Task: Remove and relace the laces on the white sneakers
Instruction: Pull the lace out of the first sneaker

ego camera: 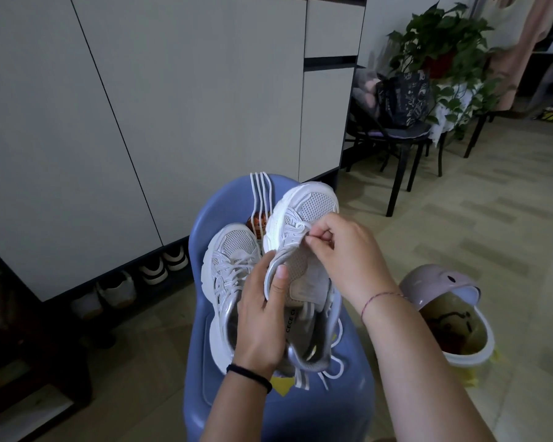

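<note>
My left hand (262,317) grips the raised sneaker (313,205) by its collar, long axis running from 6 to 12 o'clock, toe at 12. My right hand (342,250) pinches its eyelet edge. The loose lace (261,193) lies at 10 o'clock from the right hand, which is the nearer one.

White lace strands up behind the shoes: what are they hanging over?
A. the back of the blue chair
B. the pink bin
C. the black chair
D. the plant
A: the white lace lies in strands over the top back edge of the blue chair and runs down behind the sneakers, far from the bin, the plant and the black chair.
</note>
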{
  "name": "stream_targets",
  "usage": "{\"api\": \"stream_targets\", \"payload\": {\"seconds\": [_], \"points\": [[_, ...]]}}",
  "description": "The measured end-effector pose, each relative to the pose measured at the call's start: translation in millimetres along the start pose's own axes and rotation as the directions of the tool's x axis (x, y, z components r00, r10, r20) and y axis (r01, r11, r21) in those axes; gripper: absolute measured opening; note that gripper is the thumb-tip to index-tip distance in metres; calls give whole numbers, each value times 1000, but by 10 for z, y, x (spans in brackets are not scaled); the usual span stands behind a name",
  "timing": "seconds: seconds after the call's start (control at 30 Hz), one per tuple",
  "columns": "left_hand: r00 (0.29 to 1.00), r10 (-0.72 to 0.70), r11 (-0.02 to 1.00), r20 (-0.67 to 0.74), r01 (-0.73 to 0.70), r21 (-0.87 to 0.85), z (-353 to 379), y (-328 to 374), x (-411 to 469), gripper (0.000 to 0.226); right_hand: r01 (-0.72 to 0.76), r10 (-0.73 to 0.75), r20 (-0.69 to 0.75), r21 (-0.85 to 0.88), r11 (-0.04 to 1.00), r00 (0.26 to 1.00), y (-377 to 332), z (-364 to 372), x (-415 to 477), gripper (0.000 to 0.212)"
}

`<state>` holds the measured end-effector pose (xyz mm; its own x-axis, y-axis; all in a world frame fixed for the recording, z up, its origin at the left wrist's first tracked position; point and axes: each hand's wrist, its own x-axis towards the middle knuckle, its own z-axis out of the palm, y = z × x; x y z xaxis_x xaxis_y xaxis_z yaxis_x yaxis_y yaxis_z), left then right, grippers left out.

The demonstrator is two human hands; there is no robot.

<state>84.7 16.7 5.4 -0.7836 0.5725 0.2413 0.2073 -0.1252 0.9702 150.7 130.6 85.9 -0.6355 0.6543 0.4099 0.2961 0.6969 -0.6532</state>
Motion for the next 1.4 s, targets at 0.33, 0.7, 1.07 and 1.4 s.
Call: {"api": "stream_targets", "payload": {"seconds": [0.33,0.7,1.07,1.4], "points": [[999,33,996,13,-32,-83,8,123,-13,66,-94,63,91,392,915,994,92,-93,-46,15],[998,-9,996,61,15,-89,57,145,-25,71,-123,175,88,971,206,981,31,-11,-85,9],[992,-122,990,13,123,-71,20,124,0,64,-82,90,-32,205,975,995,-109,23,-127,11],[990,-125,983,-72,113,-145,3,219,0,36,-153,220,52,866,476,974,-16,-71,-104,15]]}}
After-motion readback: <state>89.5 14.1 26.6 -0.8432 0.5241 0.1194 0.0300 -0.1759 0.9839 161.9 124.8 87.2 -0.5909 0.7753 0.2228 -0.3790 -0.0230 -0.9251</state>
